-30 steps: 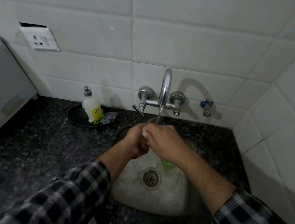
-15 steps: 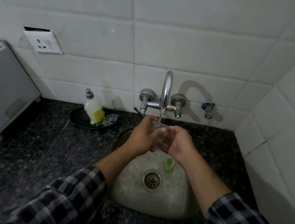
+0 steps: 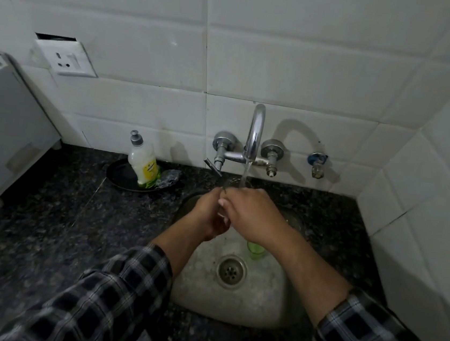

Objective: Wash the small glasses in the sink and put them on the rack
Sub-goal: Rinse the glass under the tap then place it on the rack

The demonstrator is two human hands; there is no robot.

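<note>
Under the running tap [image 3: 253, 134], both hands, left hand [image 3: 207, 215] and right hand [image 3: 252, 215], close round a clear glass [image 3: 235, 183]; wet, it could slip onto the green glass [image 3: 255, 249] in the sink [image 3: 253, 305].

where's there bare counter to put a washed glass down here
Bare counter lies left of the sink, between the white box and the soap bottle's dish. Both hands and a green glass crowd the sink.
</note>
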